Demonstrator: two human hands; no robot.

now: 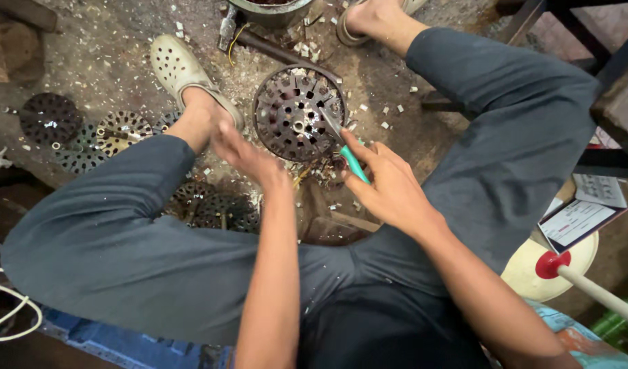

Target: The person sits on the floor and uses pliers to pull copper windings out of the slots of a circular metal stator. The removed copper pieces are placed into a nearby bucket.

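Note:
A round rusty metal disc with many punched holes and a raised rim [297, 113] stands tilted on the dirt floor between my feet. My right hand [389, 188] grips pliers with green handles [348, 156], whose jaws touch the disc's right side. My left hand [242, 156] hovers open just left of the disc, fingers apart, holding nothing and a little blurred. My knees in dark grey trousers frame the scene.
Several more perforated discs [88, 133] lie on the floor at left and under my left leg. A hammer [226, 31] and a metal pot [269, 10] sit at the top. Small white scraps litter the ground. A dark metal frame [601, 96] and papers [580, 219] stand right.

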